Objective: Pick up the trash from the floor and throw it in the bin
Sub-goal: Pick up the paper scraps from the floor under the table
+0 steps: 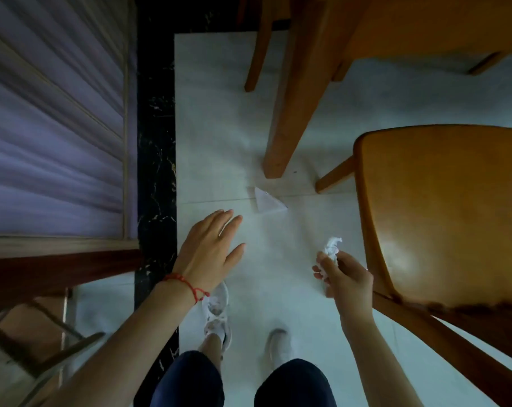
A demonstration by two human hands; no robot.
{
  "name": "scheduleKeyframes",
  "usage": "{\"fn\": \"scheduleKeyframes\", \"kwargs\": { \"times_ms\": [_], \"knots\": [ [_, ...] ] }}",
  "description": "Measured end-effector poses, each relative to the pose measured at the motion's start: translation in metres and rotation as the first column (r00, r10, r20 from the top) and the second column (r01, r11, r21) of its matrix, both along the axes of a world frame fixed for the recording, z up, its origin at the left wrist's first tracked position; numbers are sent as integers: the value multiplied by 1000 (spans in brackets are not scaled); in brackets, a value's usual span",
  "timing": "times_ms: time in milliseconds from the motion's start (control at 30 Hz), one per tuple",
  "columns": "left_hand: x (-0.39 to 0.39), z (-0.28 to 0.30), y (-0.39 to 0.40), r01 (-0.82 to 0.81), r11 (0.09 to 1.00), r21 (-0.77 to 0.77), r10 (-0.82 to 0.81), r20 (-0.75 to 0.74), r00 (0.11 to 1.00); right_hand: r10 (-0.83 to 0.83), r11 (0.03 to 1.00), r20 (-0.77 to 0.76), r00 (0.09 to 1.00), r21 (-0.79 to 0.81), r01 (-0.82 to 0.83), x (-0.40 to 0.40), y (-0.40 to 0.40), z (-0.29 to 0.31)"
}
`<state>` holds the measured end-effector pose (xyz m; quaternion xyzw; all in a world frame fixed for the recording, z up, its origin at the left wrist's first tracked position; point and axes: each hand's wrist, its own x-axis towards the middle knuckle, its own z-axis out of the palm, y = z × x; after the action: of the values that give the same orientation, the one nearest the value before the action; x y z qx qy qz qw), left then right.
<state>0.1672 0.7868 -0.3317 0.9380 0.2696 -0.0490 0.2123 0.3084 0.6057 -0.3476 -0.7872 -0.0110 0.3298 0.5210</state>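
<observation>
A folded white piece of paper (267, 203), triangular in outline, lies on the pale floor tiles just in front of a wooden table leg. My left hand (210, 249) hovers palm down with fingers spread, a little to the left of and nearer than the paper, not touching it. A red string bracelet circles that wrist. My right hand (343, 276) is closed around a crumpled white paper wad (331, 248), whose top sticks out above the fingers. No bin is in view.
A wooden table leg (281, 136) stands right behind the paper. An orange wooden chair (442, 210) crowds the right side. A black marble strip (156, 177) and purple curtain (52, 127) line the left. My white shoes (218, 312) stand below my hands.
</observation>
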Motion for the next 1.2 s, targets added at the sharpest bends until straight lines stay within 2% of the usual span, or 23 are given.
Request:
{"fn": "scheduleKeyframes", "kwargs": {
  "times_ms": [67,267,633,967,1200],
  "knots": [
    [6,-13,15,49,999,18,-49,-8,999,-24,1000,0,1000,-1,24,5,13,-15],
    [36,-80,40,105,993,-53,-107,-23,994,-57,998,22,998,20,56,27,34,-64],
    [110,-275,39,111,988,-108,-120,-76,990,-63,998,8,998,17,62,63,20,-225],
    [161,-419,46,132,986,-100,-130,22,991,-135,989,-60,989,54,138,80,20,-354],
    [180,-475,56,305,951,45,-294,-170,941,-136,988,-66,989,70,141,84,23,-401]
  ]
}}
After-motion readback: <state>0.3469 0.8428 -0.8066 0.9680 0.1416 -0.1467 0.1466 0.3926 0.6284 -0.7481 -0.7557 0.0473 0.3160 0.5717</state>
